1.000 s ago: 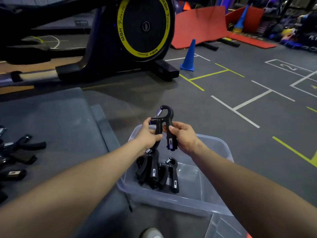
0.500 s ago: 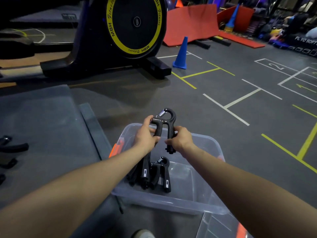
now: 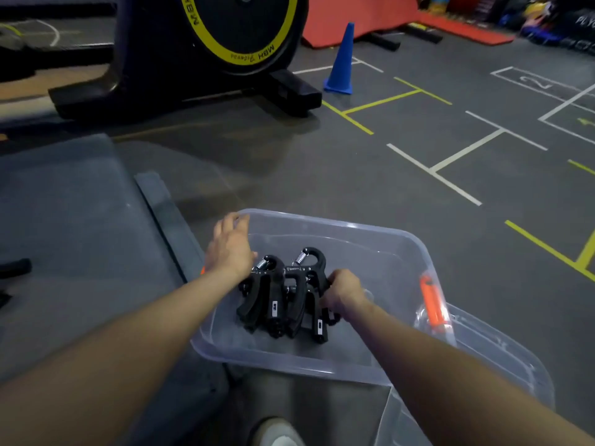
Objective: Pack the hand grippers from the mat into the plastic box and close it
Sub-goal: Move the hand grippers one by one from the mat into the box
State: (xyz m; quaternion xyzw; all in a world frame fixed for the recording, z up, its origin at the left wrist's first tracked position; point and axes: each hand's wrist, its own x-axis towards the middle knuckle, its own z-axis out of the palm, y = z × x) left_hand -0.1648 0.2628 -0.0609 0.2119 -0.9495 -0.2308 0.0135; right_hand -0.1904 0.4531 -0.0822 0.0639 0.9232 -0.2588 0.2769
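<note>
Grey gym floor (image 3: 322,175), one clear plastic box (image 3: 415,249) at six o'clock, about four hand grippers (image 3: 283,294) inside, right hand (image 3: 343,292) gripping one, left hand (image 3: 230,249) relaxed, one mat (image 3: 80,220) at nine o'clock, one blue cone (image 3: 341,61) at twelve.

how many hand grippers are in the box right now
3 that I can tell, bunched in the plastic box: one beside the left hand, one in the middle, one under the right hand. Overlap may hide more.

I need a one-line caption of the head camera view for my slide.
Right hand sets a black hand gripper among others inside the clear plastic box; left hand open at its rim.
</note>
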